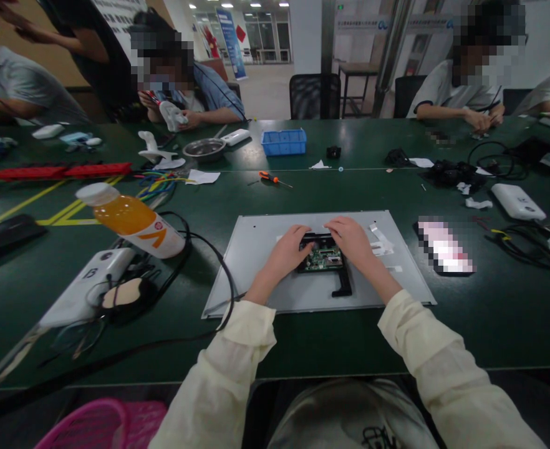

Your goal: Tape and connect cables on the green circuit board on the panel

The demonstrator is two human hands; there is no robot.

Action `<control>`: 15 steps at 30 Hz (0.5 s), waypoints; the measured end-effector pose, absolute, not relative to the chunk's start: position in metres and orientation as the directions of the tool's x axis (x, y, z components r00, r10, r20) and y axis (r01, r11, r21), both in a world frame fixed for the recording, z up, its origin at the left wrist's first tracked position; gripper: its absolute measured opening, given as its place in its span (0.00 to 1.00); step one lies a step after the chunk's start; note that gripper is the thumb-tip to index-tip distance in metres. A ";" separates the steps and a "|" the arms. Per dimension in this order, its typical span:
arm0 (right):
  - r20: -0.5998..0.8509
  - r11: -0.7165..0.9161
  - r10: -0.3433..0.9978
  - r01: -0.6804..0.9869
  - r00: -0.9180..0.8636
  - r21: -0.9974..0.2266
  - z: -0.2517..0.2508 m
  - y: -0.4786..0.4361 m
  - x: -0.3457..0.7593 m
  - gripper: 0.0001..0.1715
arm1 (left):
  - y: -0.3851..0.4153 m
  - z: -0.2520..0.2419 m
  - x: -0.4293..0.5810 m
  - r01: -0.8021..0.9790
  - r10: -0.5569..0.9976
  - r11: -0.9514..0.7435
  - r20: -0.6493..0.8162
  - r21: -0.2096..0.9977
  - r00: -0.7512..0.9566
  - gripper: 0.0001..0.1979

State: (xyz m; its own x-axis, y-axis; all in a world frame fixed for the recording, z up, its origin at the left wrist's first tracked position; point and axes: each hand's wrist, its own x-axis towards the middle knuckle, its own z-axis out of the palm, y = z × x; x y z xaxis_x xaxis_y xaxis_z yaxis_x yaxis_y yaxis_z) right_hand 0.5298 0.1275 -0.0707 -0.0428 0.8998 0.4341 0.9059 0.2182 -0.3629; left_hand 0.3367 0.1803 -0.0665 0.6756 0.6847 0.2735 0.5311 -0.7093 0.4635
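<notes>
A green circuit board in a black plastic frame lies on a pale grey panel in front of me. My left hand grips the frame's far left corner, its fingers curled over the edge. At the far right corner, my right hand is closed on the same frame with bent fingers. One black arm of the frame reaches toward me and ends in a short foot. Both sets of fingertips are partly hidden behind the frame's far edge. Clear tape strips lie right of my right hand.
An orange drink bottle, a white power bank and a black cable are at left. A phone lies right of the panel. Beyond are a screwdriver, a blue basket and a metal bowl. Several people sit across the table.
</notes>
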 end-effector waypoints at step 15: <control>0.246 0.139 0.967 0.951 -0.070 -0.277 -0.079 0.135 0.528 0.15 | 0.181 -0.068 0.338 0.535 0.671 -0.724 0.262 0.436 0.694 0.15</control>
State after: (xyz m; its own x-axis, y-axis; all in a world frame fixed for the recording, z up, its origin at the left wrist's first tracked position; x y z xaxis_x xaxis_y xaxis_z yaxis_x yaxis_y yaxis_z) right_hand 0.5279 0.1348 -0.0786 -0.0699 0.9668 0.2457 0.9506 0.1392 -0.2773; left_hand 0.3380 0.1808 -0.0680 0.6941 0.6707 0.2616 0.5347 -0.7236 0.4364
